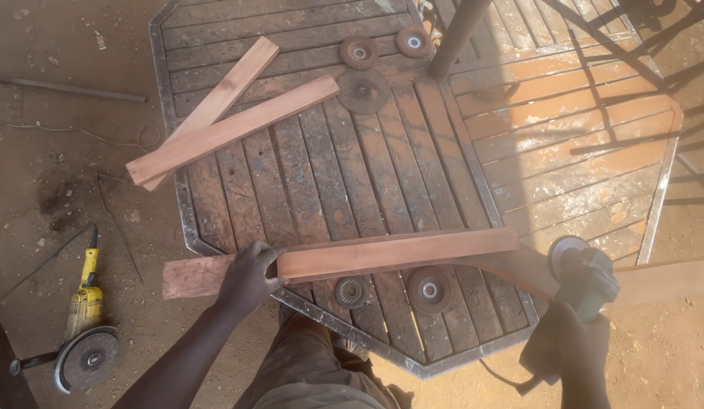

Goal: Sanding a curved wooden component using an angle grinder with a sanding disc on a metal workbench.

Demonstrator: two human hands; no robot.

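The floor (34, 182) is bare, packed reddish-brown earth, scattered with small debris. An octagonal table (352, 174) of weathered wooden slats in a metal frame fills the centre of the frame. A second slatted panel (586, 144) adjoins it at upper right. Direct sunlight falls on the upper right; dark linear shadows cross it. The centre and left lie in shade. A dark post (458, 34) rises at top centre.

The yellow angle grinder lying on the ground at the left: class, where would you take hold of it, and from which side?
Grip the yellow angle grinder by its slim yellow body, coming from above with fingers wrapped across it. The body lies flat and bare on the dirt, while the disc and guard sit at the near end, so stay behind those.
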